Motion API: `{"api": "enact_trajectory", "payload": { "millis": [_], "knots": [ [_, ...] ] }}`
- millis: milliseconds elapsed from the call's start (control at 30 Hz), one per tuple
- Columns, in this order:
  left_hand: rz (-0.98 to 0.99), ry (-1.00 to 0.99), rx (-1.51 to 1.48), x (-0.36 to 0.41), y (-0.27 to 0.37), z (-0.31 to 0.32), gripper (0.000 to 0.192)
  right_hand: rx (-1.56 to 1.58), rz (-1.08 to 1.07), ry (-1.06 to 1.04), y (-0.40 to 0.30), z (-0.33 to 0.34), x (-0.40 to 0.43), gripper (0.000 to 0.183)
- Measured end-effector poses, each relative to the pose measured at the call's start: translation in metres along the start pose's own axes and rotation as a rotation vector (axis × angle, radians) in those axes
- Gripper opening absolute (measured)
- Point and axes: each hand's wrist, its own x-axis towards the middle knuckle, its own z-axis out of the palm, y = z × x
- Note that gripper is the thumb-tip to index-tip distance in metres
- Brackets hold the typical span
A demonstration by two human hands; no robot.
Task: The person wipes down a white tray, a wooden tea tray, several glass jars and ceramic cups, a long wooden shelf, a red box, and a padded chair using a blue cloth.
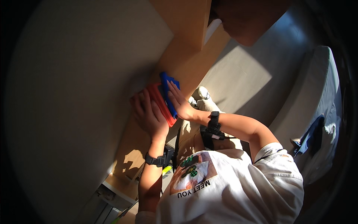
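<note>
My left hand (149,114) is spread over a red rectangular object (159,95), gripping it by its left side. Whether it is a box or a frame, I cannot tell. Along its right side lies a blue cloth (165,86), folded over the edge. My right hand (179,105) presses on this cloth with its fingers stretched out and close together. Both hands are above a light wooden surface (181,61), close to a grey wall (84,84). Part of the red object is hidden beneath my left fingers.
An upright wooden panel (193,22) rises from the far end of the wooden surface. On the right, beyond the sunlit floor (237,72), is a bed (302,84) with dark clothing (314,134) on it. A blurred brown shape (249,25) hangs at the top.
</note>
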Motion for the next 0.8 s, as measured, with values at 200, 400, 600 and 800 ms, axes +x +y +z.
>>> {"api": "enact_trajectory", "payload": {
  "millis": [200, 400, 600, 800],
  "knots": [
    [0.018, -0.007, -0.054, -0.003, -0.004, -0.002, 0.044, -0.161, -0.115, -0.06, -0.06, -0.001, 0.043, 0.049],
    [-0.046, -0.002, 0.015, 0.003, 0.005, -0.006, 0.044, -0.03, -0.052, -0.034, 0.042, -0.009, 0.032, 0.048],
    [-0.026, 0.021, -0.066, 0.002, 0.004, -0.003, 0.042, -0.076, -0.016, -0.081, -0.049, 0.0, 0.008, 0.048],
    [-0.142, 0.01, -0.343, 0.019, 0.012, -0.005, 0.039, -0.216, -0.097, -0.139, -0.067, 0.003, 0.016, 0.06]
  ]
}}
